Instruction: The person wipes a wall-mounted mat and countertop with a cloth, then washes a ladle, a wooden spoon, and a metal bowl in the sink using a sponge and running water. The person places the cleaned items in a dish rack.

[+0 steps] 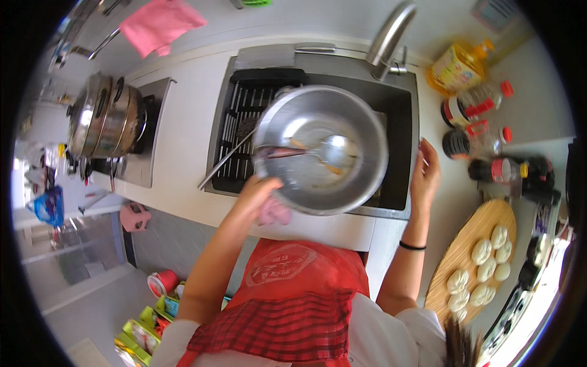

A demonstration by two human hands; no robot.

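My left hand (261, 191) grips the near-left rim of a stainless steel basin (360, 174), tilted above the sink (400, 137). In the basin lie a metal spoon (338, 150) with a dark reddish handle, a little liquid and some brownish bits. Under the left hand a pink cloth (275, 212) rests at the counter's front edge. My right hand (424, 173) is apart from the basin, fingers spread, over the right edge of the sink, holding nothing. A black drying rack (240, 103) covers the sink's left side, partly hidden by the basin.
Behind the sink rises a steel faucet (390, 36). An oil bottle (458, 69) and several other bottles line the right. A wooden board (451, 247) holds several shaped white buns (486, 269). On the left hob (158, 110) stands a steamer pot (104, 117).
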